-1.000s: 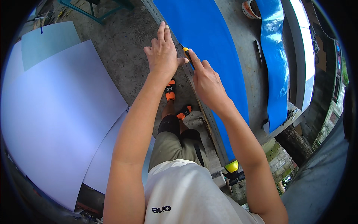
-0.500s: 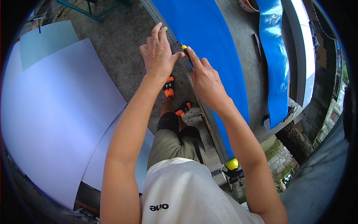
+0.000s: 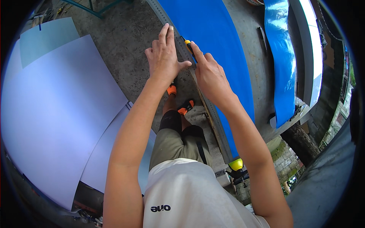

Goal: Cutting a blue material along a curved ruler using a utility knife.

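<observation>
Left hand (image 3: 164,57) lies flat, fingers spread, pressing a long metal ruler (image 3: 178,45) along the blue sheet's (image 3: 220,45) edge. Right hand (image 3: 209,74) grips a yellow-black utility knife (image 3: 188,46) against that ruler. Pale sheets (image 3: 57,114) lie left.

We note the yellow-and-black knife (image 3: 189,47) mostly buried under the right hand (image 3: 211,76); its blade cannot be made out. The metal ruler (image 3: 178,45) passes beneath the left hand (image 3: 164,59) and runs out at the picture's top edge. The blue sheet (image 3: 216,41) is cut off there too. The clamp (image 3: 237,170) at the table's near edge is half hidden behind the right forearm.
</observation>
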Tool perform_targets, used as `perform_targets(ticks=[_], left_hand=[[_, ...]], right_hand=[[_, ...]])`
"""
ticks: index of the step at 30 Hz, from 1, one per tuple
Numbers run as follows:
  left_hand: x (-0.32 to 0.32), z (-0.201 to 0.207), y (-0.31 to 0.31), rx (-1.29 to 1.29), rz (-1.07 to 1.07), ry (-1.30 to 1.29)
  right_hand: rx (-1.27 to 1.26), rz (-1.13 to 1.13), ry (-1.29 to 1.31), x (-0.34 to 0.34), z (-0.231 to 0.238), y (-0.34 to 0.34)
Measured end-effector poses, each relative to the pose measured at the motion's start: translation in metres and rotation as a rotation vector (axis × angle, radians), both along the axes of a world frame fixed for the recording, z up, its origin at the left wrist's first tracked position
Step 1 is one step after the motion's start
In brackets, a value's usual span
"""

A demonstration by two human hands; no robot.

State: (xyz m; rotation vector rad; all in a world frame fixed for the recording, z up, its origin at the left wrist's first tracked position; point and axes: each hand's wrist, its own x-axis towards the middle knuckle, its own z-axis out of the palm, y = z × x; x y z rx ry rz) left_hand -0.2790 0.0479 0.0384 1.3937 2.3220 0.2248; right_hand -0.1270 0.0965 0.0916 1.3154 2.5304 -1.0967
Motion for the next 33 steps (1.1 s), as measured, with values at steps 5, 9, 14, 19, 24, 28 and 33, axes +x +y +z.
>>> perform_targets(ticks=[5, 9, 14, 19, 24, 28, 33], left_hand=[[0.002, -0.002, 0.001, -0.031, 0.0, 0.005], [0.003, -0.003, 0.002, -0.021, 0.009, 0.026], [0.008, -0.005, -0.003, -0.004, 0.007, 0.045], [0.015, -0.003, -0.007, -0.019, 0.025, 0.073], [0.028, -0.008, -0.013, 0.028, 0.042, 0.056], [0.047, -0.013, -0.025, 0.136, 0.084, -0.006], [0.077, -0.026, -0.062, 0.292, 0.071, -0.065]], right_hand=[[-0.039, -0.004, -0.046, 0.02, 0.004, -0.013], [-0.044, -0.001, -0.061, 0.038, 0.007, -0.024], [-0.03, -0.006, -0.052, 0.059, 0.007, -0.038], [-0.045, -0.014, -0.054, 0.079, 0.007, -0.053], [-0.046, -0.022, -0.04, 0.094, 0.005, -0.063], [-0.038, -0.029, -0.033, 0.097, 0.003, -0.064], [0.003, -0.023, 0.017, 0.097, -0.001, -0.066]])
